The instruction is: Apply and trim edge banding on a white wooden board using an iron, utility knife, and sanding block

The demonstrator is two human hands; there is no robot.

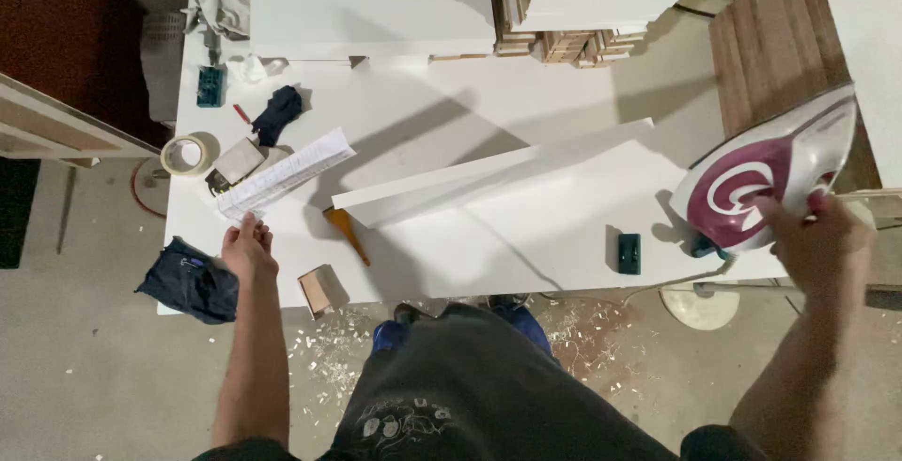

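My left hand (248, 247) pinches the near end of a folded white printed paper (287, 173) that lies slanted on the white table (451, 113). My right hand (816, 243) grips the handle of a white and purple clothes iron (763, 177) held tilted at the table's right edge. A long white board (489, 179) stands on edge across the middle of the table, between the two hands.
A tape roll (186, 155), a dark cloth (278, 111), a green block (210, 85) and a small box (239, 160) lie at the left. An orange-handled tool (346, 234), a small wooden block (318, 290), a dark green block (629, 253) sit near the front. Stacked boards (564, 0) stand behind; wood chips litter the floor.
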